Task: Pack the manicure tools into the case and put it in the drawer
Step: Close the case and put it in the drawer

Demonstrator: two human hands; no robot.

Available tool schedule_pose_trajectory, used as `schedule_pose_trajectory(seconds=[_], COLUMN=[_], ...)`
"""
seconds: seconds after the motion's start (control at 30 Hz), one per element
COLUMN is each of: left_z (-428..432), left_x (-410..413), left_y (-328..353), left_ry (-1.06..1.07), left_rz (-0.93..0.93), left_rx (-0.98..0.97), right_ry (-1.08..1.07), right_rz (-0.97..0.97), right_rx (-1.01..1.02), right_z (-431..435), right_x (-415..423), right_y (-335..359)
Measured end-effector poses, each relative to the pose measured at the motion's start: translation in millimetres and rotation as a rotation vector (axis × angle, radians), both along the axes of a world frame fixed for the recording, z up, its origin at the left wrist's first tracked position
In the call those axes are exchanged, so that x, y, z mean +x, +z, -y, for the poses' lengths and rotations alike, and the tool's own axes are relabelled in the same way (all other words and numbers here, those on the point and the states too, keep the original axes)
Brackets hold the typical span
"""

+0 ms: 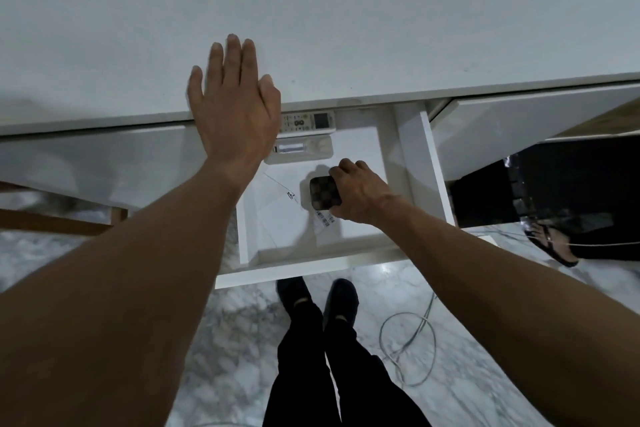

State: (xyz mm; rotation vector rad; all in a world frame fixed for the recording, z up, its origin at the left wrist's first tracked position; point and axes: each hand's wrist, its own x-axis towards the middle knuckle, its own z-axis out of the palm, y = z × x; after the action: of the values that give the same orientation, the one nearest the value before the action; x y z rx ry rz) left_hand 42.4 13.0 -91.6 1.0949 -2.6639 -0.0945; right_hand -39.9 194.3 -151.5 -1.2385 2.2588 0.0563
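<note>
Case [323, 191] dark, square, rounded corners.

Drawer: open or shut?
Open. The drawer is pulled out from under the desk, its inside showing; the right hand holds the case inside it.

The right grip [360, 192] covers the right side of the dark case [322, 191] in the open drawer [294, 274], so its closure cannot be seen. The left grip [235, 107] hides the left end of the white remote [311, 121], whose buttons are too small to read, like the barcode labels [325, 218] on the paper [277, 215]; the white device [304, 148] beside it is too blurred to name.
</note>
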Motion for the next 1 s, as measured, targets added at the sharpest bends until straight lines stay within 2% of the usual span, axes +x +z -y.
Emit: schedule_pose_trajectory(seconds=[0.47,0.7,1.0], left_z=[2.0,1.3,-22.9], left_x=[-0.4,1.2,12.7], left_y=[-5.4,-0.9,25.6], left_ry=[0.008,-0.009,-0.048], left_rz=[-0.009,0.018,0.131], left_rx=[-0.010,0.015,0.258], right_ry=[0.042,-0.081,-0.173], right_rz=[0.022,0.030,0.018], right_rx=[0.044,0.021,-0.048], right_z=[3.2,-3.7,-25.5], right_x=[-1.0,0.1,19.6], right_y=[-21.4,-8.6,50.4])
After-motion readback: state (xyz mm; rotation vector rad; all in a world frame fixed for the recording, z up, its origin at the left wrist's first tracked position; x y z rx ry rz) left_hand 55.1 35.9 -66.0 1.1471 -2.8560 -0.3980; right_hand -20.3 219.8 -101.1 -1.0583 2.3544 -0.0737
